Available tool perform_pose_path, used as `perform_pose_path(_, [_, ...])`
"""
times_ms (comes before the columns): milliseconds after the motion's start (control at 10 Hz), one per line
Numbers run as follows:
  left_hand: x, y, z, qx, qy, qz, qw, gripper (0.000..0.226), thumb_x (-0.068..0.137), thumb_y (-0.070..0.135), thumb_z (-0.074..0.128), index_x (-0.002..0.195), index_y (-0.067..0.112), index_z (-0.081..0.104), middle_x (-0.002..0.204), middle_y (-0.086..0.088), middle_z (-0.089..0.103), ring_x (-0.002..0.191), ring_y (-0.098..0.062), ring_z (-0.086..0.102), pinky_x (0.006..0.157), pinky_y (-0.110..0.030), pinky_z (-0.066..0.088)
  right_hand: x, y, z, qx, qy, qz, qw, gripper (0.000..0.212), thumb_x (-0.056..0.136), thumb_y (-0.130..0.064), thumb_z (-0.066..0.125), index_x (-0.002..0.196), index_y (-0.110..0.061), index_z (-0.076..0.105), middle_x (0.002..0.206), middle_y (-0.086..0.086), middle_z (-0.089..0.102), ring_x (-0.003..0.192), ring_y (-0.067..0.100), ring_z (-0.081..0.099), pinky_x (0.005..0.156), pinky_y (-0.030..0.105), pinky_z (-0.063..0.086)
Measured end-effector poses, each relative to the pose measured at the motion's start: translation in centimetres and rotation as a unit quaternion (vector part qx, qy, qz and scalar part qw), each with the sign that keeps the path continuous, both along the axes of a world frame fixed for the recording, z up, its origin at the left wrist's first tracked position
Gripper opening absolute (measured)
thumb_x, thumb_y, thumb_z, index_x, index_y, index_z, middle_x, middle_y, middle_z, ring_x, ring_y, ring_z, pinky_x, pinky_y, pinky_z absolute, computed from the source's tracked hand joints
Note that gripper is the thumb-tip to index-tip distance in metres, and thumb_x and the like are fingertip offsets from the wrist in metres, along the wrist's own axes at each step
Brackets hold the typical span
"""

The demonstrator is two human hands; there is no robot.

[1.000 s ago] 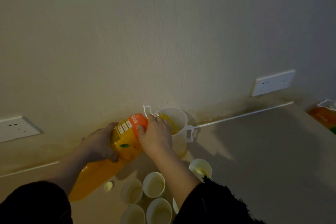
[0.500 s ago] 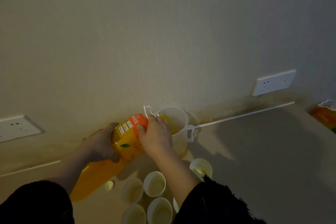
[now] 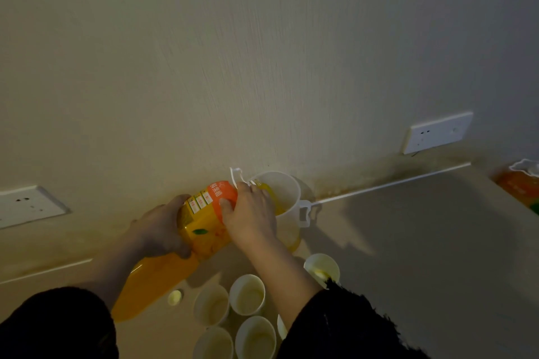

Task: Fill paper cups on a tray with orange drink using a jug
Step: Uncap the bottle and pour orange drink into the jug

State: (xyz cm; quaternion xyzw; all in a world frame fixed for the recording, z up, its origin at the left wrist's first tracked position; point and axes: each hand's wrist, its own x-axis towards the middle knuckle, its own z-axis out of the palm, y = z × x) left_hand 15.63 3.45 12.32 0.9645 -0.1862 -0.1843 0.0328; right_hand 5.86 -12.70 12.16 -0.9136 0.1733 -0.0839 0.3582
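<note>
A big orange drink bottle [image 3: 204,230] lies tilted, its neck over the rim of a white plastic jug [image 3: 284,198] that stands by the wall. Orange drink runs into the jug. My left hand [image 3: 162,227] grips the bottle's middle from the left. My right hand [image 3: 250,217] grips the bottle near its neck, beside the jug. Several white paper cups [image 3: 247,294] stand close together in front of the jug, partly hidden by my right arm. One more cup [image 3: 322,268] stands to the right. The tray under the cups cannot be made out.
A small yellow bottle cap [image 3: 175,297] lies on the counter left of the cups. Wall sockets sit at the left [image 3: 27,205] and right [image 3: 437,132]. Another orange packet [image 3: 517,186] lies at the far right edge. The counter [image 3: 423,242] stretches to the right.
Nothing has visibly moved; both hands keep the bottle tilted over the jug.
</note>
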Motion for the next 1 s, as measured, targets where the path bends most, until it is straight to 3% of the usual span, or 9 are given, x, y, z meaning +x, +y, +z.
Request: perform_pose_path(1000, [-1.0, -0.7, 0.7, -0.02, 0.011, 0.023, 0.999, 0.129, 0.034, 0.045, 0.082, 0.144, 0.034, 0.014, 0.13, -0.005, 0.049, 0.116, -0.032, 0.049, 0.095, -0.05, 0.045, 0.0, -0.2, 0.3, 0.004, -0.006, -0.004, 1.0, 0.049, 0.096, -0.039, 0.044, 0.135, -0.01, 0.043, 0.137, 0.011, 0.047, 0.129, 0.026, 0.037, 0.107, 0.039, 0.031])
